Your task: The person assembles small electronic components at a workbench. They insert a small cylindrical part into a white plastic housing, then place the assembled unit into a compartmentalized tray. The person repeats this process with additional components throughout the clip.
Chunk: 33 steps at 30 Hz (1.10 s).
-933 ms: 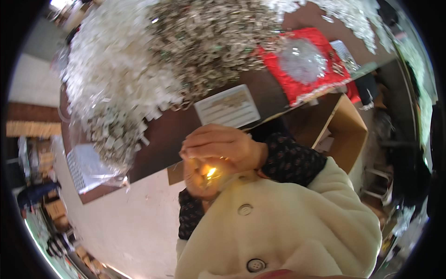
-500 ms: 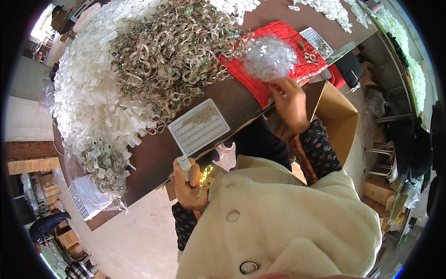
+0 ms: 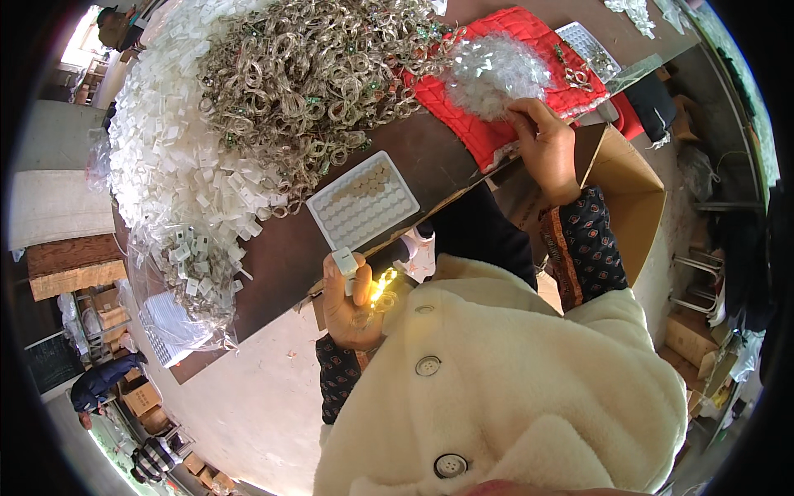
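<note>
Light string [image 3: 383, 284] is glowing yellow down around 7 o'clock from the middle of the view, bunched right by the fingers of the left hand [image 3: 350, 321]. That hand is mostly closed, fingers curled up, and it's got hold of a small white case [image 3: 344, 261] at the fingertips. Can't really tell how the case and the lights join up, the glow kinda washes that bit out.

Right hand [image 3: 549, 155] is up at 2 o'clock, partly curled, thumb and index finger close together at the near edge of a loose pile of clear plastic pieces [image 3: 494, 73]. Whether it's actually pinching one, no idea, too small to see. The pile sits on red quilted cloth [image 3: 457, 124] at about 1 o'clock.

Rest of the brown table [image 3: 277, 263] is pretty loaded: white tray [image 3: 354, 217] with some little round discs [image 3: 361, 183] in it just off centre toward 11, a big heap of coiled wire [image 3: 310, 95] further out that same way, and a mountain of white plastic parts [image 3: 161, 140] at 10. Off the table edge, between 2 and 3, there's an open cardboard box [image 3: 641, 198].
</note>
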Each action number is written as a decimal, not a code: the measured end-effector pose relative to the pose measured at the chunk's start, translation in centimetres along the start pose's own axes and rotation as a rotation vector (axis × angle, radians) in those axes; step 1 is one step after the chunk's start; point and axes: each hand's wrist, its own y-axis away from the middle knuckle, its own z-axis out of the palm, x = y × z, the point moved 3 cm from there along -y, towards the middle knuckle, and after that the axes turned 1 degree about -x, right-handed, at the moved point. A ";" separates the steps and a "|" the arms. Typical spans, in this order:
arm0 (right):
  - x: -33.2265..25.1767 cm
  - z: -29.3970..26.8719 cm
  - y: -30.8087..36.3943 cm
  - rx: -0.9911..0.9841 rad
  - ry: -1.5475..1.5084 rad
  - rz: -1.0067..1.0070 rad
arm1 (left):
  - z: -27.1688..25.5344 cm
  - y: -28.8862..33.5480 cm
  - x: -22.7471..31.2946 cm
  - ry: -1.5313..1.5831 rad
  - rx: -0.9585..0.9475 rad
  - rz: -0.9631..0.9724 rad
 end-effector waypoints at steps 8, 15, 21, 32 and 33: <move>-1.1 0.0 -1.3 -0.055 0.114 -0.133 | 1.0 -0.1 0.7 -0.123 0.034 -0.020; 0.1 0.6 -1.4 -0.122 0.047 -0.006 | 2.5 0.3 1.1 -0.332 -0.117 0.081; -1.0 0.3 -1.8 -0.064 -0.003 -0.087 | 2.1 0.2 1.1 -0.356 -0.059 0.060; -0.9 1.5 -2.6 -0.136 -0.072 0.085 | 1.3 0.1 0.4 -0.070 -0.056 0.083; -1.0 1.5 -2.6 -0.118 -0.127 0.036 | 1.3 0.1 0.5 -0.085 -0.103 0.044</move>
